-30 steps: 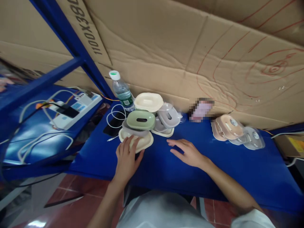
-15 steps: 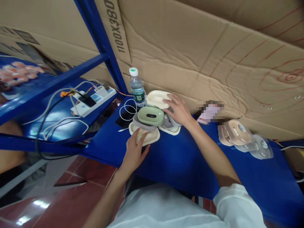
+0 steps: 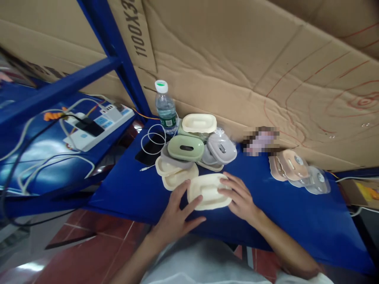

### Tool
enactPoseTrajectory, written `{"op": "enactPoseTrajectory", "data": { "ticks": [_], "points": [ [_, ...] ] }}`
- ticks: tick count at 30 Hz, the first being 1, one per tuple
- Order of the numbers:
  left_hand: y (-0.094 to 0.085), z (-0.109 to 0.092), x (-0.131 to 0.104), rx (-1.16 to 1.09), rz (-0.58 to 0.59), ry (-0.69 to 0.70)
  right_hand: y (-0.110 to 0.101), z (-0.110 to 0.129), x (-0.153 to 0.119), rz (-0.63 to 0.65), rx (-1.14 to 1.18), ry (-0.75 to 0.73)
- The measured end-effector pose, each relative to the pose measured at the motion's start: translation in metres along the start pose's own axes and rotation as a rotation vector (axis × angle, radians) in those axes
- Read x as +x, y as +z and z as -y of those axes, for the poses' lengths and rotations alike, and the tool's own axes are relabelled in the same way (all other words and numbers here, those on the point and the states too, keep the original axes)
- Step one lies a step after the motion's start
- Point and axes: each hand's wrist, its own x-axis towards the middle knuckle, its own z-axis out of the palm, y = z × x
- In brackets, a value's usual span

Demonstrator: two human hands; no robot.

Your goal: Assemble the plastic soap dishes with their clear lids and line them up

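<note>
A cream oval plastic dish (image 3: 209,185) with a raised middle is tilted just above the blue table's front part. My right hand (image 3: 241,197) grips its right end, fingers over the top and the thumb hidden. At its left end, my left hand (image 3: 177,211) has its fingers spread, two fingertips against the rim and the thumb apart. Behind lies a loose pile: two cream pieces (image 3: 180,177), a green dish with a slot (image 3: 186,148) on a grey one (image 3: 170,161), a grey dish (image 3: 222,148), and another cream dish (image 3: 199,123) at the back.
A water bottle (image 3: 166,110) stands behind the pile, beside a coiled white cable and a dark phone (image 3: 151,148). Clear-covered peach and grey boxes (image 3: 296,167) lie at right. A power strip (image 3: 97,128) sits left beyond the blue frame (image 3: 118,63). Cardboard (image 3: 207,59) walls the back.
My right hand has come from the back of the pile to the front and now grips a cream dish. My left hand has moved from the front cream pieces to this dish's left end.
</note>
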Motion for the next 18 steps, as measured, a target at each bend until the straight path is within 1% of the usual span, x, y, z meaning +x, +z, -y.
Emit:
{"op": "enactPoseTrajectory", "data": {
  "ticks": [3, 5, 6, 7, 9, 10, 12, 14, 16, 18],
  "points": [
    [0.001, -0.002, -0.005, -0.042, 0.064, 0.04, 0.003, 0.006, -0.02, 0.143, -0.021, -0.02],
    [0.0, 0.001, -0.009, -0.077, 0.08, 0.038, 0.001, 0.001, -0.029, 0.24, -0.085, -0.036],
    [-0.002, 0.003, -0.011, -0.087, 0.089, 0.03, 0.0, -0.004, -0.033, 0.261, -0.126, -0.032],
    [-0.003, 0.005, -0.014, -0.084, 0.105, 0.02, -0.001, -0.01, -0.035, 0.257, -0.167, -0.021],
    [-0.004, 0.008, -0.017, -0.055, 0.148, 0.01, -0.002, -0.021, -0.034, 0.193, -0.23, 0.022],
    [-0.003, 0.008, -0.018, -0.036, 0.174, 0.012, -0.002, -0.027, -0.029, 0.156, -0.253, 0.051],
    [0.0, 0.006, -0.018, 0.001, 0.232, 0.031, 0.0, -0.04, -0.01, 0.105, -0.296, 0.128],
    [0.003, 0.002, -0.016, 0.039, 0.277, 0.059, 0.004, -0.056, 0.02, 0.093, -0.319, 0.23],
    [0.004, -0.002, -0.013, 0.069, 0.302, 0.076, 0.008, -0.076, 0.055, 0.082, -0.281, 0.341],
    [0.001, -0.005, -0.009, 0.082, 0.294, 0.065, 0.012, -0.098, 0.085, 0.059, -0.186, 0.448]
  ]
}}
